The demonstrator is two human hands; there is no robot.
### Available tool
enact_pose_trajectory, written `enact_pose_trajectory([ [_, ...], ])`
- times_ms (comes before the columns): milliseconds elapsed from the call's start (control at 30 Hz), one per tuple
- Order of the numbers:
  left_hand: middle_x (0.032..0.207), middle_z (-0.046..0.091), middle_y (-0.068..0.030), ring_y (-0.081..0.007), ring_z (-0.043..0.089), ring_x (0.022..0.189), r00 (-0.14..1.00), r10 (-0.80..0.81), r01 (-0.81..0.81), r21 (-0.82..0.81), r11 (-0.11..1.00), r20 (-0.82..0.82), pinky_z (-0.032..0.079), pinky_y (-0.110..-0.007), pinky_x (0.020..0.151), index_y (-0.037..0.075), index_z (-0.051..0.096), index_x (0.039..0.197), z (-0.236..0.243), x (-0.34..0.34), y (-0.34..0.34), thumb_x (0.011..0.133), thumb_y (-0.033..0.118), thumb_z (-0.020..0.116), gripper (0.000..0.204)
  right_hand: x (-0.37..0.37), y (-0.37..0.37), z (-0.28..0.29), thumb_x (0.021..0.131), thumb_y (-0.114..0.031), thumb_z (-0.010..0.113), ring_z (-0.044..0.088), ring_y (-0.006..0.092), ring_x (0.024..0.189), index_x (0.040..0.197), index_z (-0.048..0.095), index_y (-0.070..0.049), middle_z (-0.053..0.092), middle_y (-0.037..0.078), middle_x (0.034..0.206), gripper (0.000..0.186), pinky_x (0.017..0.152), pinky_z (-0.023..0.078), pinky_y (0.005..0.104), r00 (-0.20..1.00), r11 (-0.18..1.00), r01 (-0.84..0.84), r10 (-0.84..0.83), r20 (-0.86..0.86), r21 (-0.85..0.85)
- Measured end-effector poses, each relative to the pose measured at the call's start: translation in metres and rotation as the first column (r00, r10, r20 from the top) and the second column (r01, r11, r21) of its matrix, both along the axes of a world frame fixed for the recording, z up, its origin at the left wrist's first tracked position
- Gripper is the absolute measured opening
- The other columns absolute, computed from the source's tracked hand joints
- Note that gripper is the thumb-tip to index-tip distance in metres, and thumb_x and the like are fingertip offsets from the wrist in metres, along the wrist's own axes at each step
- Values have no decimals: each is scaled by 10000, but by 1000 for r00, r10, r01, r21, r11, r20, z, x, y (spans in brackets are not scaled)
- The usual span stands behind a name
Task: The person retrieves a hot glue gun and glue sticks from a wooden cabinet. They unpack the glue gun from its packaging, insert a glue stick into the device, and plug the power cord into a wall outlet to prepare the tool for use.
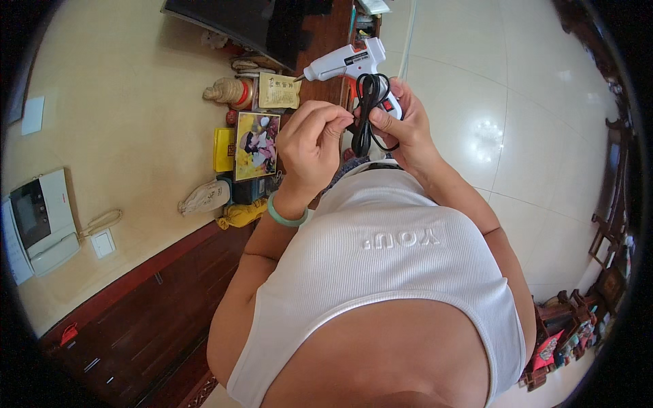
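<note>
My right hand (410, 129) grips the handle of a white glue gun (340, 62), in front of my body. The gun's metal nozzle points left, and a red switch shows on the handle. A black power cord (366, 109), looped into a bundle, lies against the handle under my right thumb. My left hand (309, 143), with a pale green bangle (286, 213) at its wrist, is closed in a pinch at the left edge of the bundle. What lies between its fingertips is too small to make out.
On the left, a dark wooden cabinet (170, 326) bears a framed picture (257, 146), a yellow packet (279, 90), a gourd-shaped ornament (228, 92) and a dark screen (238, 24). An intercom phone (44, 221) hangs on the wall. Pale floor tiles (530, 136) lie to the right, with wooden furniture beyond.
</note>
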State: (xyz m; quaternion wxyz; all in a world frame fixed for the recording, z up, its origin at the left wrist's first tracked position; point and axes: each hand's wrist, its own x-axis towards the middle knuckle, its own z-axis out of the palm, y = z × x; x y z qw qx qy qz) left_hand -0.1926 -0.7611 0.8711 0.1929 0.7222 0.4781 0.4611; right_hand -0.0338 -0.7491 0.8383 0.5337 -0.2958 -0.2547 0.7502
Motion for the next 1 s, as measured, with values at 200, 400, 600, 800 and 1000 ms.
enact_pose_trajectory([
  [200,697,561,-50,-41,424,475,831,140,319,-667,673,539,303,-165,384,-17,616,887,12,-4,0,878,144,590,163,1,-3,4,744,-122,756,588,94,729,1042,450,-57,613,45,895,433,580,449,201,1000,1000,-8,8,-16,18],
  [400,679,560,-56,-50,441,465,558,326,642,-645,413,764,316,-148,352,-21,590,907,8,-14,6,868,135,592,161,2,-3,-3,746,-125,755,566,77,706,1001,440,-77,593,25,876,408,571,432,194,999,999,-25,23,39,44],
  [600,691,584,-79,-62,474,489,473,395,693,-609,385,787,333,-156,378,-38,617,899,4,-16,7,857,111,598,156,3,-2,1,749,-123,751,604,100,755,1000,439,-78,600,30,866,404,568,455,205,1000,999,-13,12,23,31],
  [800,808,616,-83,-70,526,572,679,166,428,-569,703,716,434,-182,493,-42,615,973,3,-2,-3,853,71,593,167,3,0,-6,759,-124,744,556,67,668,1035,448,-69,598,29,841,408,524,414,182,1000,999,27,-27,10,-17],
  [1000,875,596,-88,-129,591,690,979,-90,97,-26,995,183,484,-226,632,-33,632,872,0,0,-6,731,-94,635,153,5,-1,-7,774,-117,730,414,35,538,1011,456,-75,539,-6,772,364,449,293,173,998,996,29,-34,-58,-83],
])
